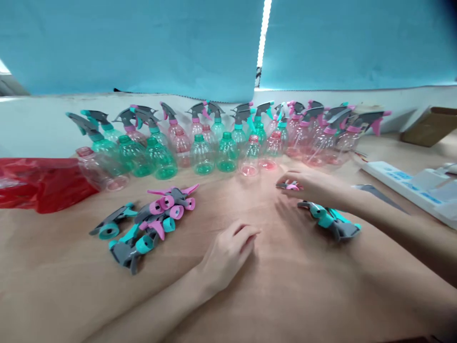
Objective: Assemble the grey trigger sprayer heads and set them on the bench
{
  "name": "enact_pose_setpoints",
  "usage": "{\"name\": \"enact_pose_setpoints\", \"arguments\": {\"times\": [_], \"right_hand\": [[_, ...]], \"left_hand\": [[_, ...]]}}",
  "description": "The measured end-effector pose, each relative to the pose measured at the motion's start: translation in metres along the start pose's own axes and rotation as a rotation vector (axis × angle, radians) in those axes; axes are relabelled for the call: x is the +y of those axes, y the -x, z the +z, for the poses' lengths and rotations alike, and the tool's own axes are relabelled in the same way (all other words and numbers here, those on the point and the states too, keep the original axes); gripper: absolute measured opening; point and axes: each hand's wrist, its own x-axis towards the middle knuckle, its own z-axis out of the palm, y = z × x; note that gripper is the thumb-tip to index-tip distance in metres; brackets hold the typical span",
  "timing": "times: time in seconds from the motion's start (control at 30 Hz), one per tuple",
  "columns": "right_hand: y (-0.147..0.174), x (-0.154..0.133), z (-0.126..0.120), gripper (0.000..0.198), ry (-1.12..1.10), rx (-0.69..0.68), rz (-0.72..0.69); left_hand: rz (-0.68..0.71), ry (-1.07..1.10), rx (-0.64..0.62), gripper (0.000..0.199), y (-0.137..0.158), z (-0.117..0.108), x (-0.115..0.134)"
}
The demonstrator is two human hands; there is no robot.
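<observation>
On the table [278, 281]: my left hand [228, 252], half-curled, empty; my right hand [310, 185], bent over a pink sprayer [293, 186], grip unclear; bottles [227, 155] ranked behind, presumably for reach

A pink-and-grey sprayer [293, 186], mostly covered, perhaps tilted; just nearer, teal-and-grey sprayers [325, 219] lie heaped together.
</observation>
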Motion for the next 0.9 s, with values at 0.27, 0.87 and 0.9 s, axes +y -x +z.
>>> {"name": "enact_pose_setpoints", "arguments": {"times": [0.27,0.87,0.9], "right_hand": [[0.014,0.038,0.026,0.04,0.107,0.058,0.238],[0.019,-0.002,0.025,0.027,-0.325,0.045,-0.003],[0.021,-0.006,0.021,0.026,-0.357,0.038,-0.025]], "left_hand": [[-0.014,-0.045,0.024,0.017,-0.008,0.005,0.0],[0.084,-0.209,0.018,0.045,-0.082,0.045,-0.015],[0.097,-0.22,0.007,0.046,-0.08,0.044,-0.013]]}}
